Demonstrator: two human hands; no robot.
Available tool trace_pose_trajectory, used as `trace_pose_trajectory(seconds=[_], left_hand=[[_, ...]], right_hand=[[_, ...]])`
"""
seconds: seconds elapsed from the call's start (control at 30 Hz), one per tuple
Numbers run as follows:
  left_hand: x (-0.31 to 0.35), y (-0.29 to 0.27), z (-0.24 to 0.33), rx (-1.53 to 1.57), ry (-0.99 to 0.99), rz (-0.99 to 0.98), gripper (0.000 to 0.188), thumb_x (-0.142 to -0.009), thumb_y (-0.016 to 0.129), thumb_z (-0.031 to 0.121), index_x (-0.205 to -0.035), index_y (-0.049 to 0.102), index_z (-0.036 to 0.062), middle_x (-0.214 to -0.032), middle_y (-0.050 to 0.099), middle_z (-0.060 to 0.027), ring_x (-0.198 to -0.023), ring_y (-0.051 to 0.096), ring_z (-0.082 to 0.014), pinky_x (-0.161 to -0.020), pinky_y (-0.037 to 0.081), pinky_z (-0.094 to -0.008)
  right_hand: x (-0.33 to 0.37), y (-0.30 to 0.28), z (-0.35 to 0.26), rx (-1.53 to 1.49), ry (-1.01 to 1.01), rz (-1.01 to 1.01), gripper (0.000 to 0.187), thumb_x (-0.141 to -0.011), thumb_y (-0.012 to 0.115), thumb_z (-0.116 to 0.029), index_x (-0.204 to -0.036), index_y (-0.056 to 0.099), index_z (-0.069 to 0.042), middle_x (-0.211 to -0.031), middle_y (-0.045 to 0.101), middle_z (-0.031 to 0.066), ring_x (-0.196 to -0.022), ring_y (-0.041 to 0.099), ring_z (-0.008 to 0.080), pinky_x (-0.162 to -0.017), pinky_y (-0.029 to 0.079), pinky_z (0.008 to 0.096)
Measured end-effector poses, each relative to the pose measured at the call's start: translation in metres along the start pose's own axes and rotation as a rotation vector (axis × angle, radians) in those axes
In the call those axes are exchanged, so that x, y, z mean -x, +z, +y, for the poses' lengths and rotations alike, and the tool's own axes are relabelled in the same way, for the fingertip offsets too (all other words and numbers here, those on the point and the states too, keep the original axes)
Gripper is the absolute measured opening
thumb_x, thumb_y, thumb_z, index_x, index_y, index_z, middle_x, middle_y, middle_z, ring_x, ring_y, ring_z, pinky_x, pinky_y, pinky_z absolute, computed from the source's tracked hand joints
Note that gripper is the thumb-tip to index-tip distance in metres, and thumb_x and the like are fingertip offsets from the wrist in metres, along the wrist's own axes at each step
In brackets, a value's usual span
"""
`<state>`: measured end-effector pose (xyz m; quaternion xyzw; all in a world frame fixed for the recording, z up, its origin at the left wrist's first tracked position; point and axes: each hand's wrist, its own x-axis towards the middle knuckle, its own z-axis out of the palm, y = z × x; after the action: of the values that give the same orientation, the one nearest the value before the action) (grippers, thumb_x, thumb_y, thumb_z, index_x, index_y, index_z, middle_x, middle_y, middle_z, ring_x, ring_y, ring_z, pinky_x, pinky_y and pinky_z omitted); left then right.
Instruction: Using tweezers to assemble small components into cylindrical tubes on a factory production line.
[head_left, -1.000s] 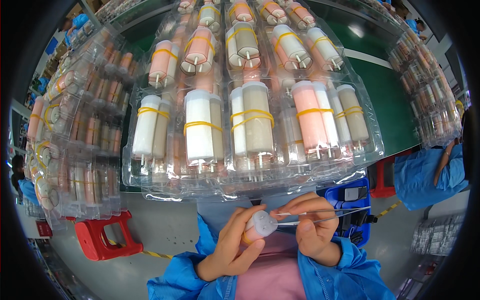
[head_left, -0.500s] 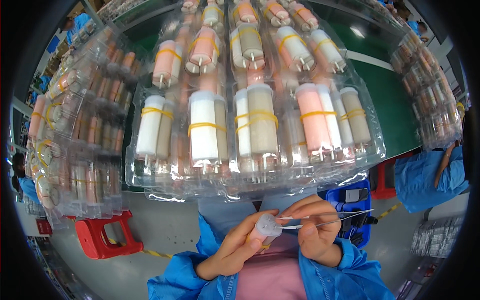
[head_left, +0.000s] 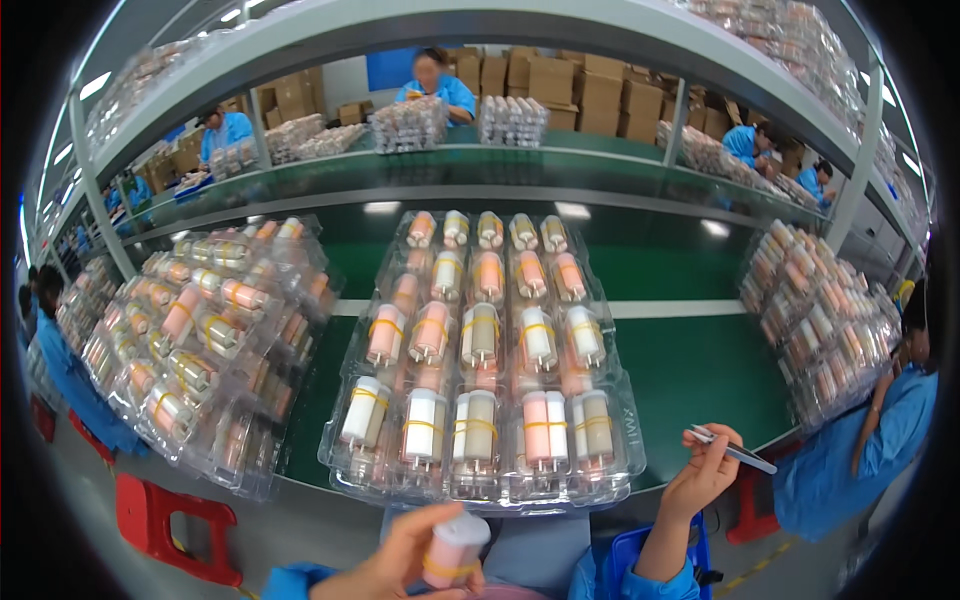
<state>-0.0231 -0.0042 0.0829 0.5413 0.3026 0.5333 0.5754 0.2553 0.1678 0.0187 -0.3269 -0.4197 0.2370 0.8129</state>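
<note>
My left hand [head_left: 390, 562] is closed around a pale pink cylinder bundle [head_left: 452, 552] with a white cap and a yellow rubber band, low in front of me. My right hand [head_left: 700, 478] pinches grey tweezers [head_left: 748, 457] to the right, apart from the bundle. Between and beyond my hands lies a stack of clear plastic trays [head_left: 632, 465]. Rows of banded cylinder pairs [head_left: 543, 428] in pink, white and grey-beige fill its top tray, with thin pins showing at their near ends.
More loaded tray stacks stand left [head_left: 215, 350] and right [head_left: 825, 330] on the green table [head_left: 680, 400]. A red stool [head_left: 175, 530] is at lower left, a blue bin [head_left: 625, 560] at lower right. Co-workers in blue sit nearby, one [head_left: 860, 440] close on the right.
The view has tilted up, showing the far bench. My right hand with the tweezers has moved away from the bundle, up and to the right. The bundle stays in my left hand.
</note>
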Motion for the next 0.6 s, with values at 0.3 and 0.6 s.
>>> trace_pose_trajectory(seconds=[0.3,0.6], left_hand=[[-0.129,-0.018,0.110,-1.368,0.419,0.432,0.075,-0.072,0.073,0.015,-0.134,0.033,0.0037,-0.117,0.048,-0.0193,-0.106,0.054,-0.0350,-0.082,0.047,-0.0400],[-0.243,-0.134,0.067,-1.662,-0.475,0.589,0.069,-0.073,0.064,0.024,-0.133,0.035,0.0042,-0.128,0.041,-0.0242,-0.113,0.049,-0.0404,-0.093,0.044,-0.0436]], right_hand=[[-0.009,-0.017,0.044,-0.021,0.301,-0.030,0.018,-0.097,0.050,-0.017,-0.095,0.055,0.001,-0.079,0.059,0.0077,-0.065,0.062,0.0133,-0.058,0.049,0.0220],[-0.005,-0.020,0.043,-0.049,0.304,-0.147,0.018,-0.097,0.049,-0.016,-0.092,0.053,0.000,-0.075,0.058,0.0074,-0.063,0.061,0.0128,-0.057,0.048,0.0212]])
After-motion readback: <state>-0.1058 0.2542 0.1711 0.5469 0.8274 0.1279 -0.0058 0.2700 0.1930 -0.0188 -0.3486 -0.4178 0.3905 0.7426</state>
